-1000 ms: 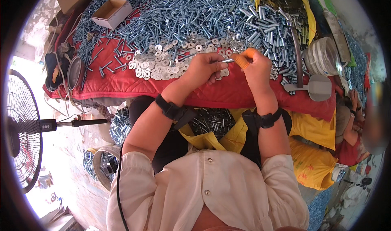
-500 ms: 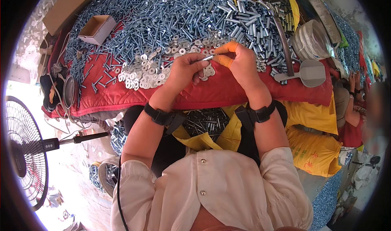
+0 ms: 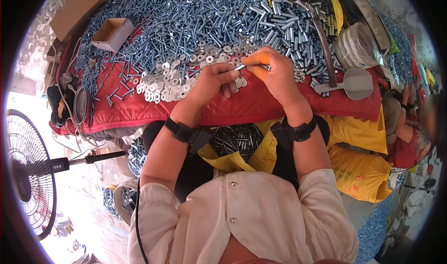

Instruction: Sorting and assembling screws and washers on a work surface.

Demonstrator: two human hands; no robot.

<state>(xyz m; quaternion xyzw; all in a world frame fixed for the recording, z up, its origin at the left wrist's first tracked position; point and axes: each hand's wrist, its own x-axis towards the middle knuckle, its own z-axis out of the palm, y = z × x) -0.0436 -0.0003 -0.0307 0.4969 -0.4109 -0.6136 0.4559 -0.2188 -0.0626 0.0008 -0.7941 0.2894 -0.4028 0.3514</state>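
Observation:
Between the thumb and forefinger of my left hand (image 3: 213, 81) sits a short shiny metal sleeve (image 3: 240, 67), its end pointing right. My right hand (image 3: 278, 74), with orange covers on thumb and forefinger, is closed just right of that end. Small metal bits show among its fingers, too small to name. Beneath both hands lies the near edge of a pile of flat washers (image 3: 174, 85) on a red quilted cloth (image 3: 209, 111). Behind them spread a large heap of bolts (image 3: 172, 22) and, to the right, a heap of metal sleeves (image 3: 279, 24).
A grey scoop (image 3: 357, 84) lies right of the sleeves, near a whitish tub (image 3: 356, 45). A small open box (image 3: 111, 35) sits on the bolts at left. A yellow bag of metal parts (image 3: 228, 161) is between my legs. A fan (image 3: 30, 175) stands left; another person (image 3: 405, 143) sits far right.
My right fingers have curled in more and drawn slightly back from the sleeve's end. My left hand keeps its pinch, almost unmoved. The person at far right has shifted.

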